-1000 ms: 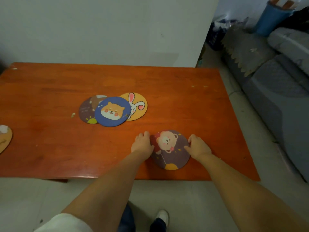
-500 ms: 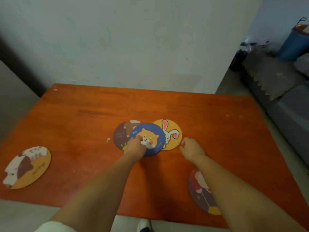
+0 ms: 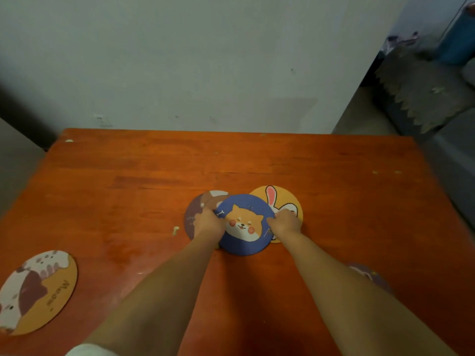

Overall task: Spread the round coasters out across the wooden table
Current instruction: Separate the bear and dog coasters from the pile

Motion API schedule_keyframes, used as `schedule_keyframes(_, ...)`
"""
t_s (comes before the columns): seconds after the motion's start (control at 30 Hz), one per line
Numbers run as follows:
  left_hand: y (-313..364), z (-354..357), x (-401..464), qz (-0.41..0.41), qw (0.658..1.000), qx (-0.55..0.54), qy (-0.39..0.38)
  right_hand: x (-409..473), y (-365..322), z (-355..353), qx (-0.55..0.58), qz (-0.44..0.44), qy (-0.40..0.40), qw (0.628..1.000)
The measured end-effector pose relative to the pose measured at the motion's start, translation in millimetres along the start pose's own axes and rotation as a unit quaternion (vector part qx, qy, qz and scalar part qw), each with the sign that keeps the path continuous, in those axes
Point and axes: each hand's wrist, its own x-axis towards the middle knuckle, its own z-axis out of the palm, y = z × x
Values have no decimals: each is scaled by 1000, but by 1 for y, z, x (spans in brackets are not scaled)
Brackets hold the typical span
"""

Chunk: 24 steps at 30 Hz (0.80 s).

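A blue dog coaster [image 3: 244,228] lies on top of two others in the middle of the wooden table [image 3: 128,191]: a brown coaster [image 3: 195,214] at its left and a yellow rabbit coaster [image 3: 280,199] at its right. My left hand [image 3: 209,222] grips the blue coaster's left edge and my right hand [image 3: 285,222] grips its right edge. An orange cat coaster [image 3: 36,291] lies alone at the near left. A purple bear coaster [image 3: 370,276] shows at the near right, mostly hidden by my right forearm.
A pale wall stands right behind the table's far edge. A grey sofa [image 3: 452,140] and a blue bin [image 3: 460,42] are off to the right. Small crumbs [image 3: 175,229] lie left of the stack.
Both hands left the purple bear coaster at the near edge and reached forward to the stack. They now hold the blue dog coaster on both sides. My head moved closer.
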Motion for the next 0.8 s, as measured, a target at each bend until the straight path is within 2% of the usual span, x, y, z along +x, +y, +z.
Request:
schedule_keyframes(0.13, 1, -2, 2, -7, 999, -20, 33, 1, -1, -3, -10, -12, -14, 1000)
schedule_keyframes(0.23, 20, -1, -5, 12, 998, -49, 39, -3, 1, -14, 23, -26, -16, 999)
schedule_keyframes(0.4, 70, 20, -24, 46, 998, -49, 2, -12, 35, -61, 108, -13, 37, 993)
schedule_keyframes(0.6, 145, 106, -87, 127, 990, -53, -26, -24, 147, -144, 132, 6, 98, 986)
schedule_keyframes(0.8, 198, 219, -175, 120, 989, -77, -49, -40, 282, -217, 139, 17, 117, 983)
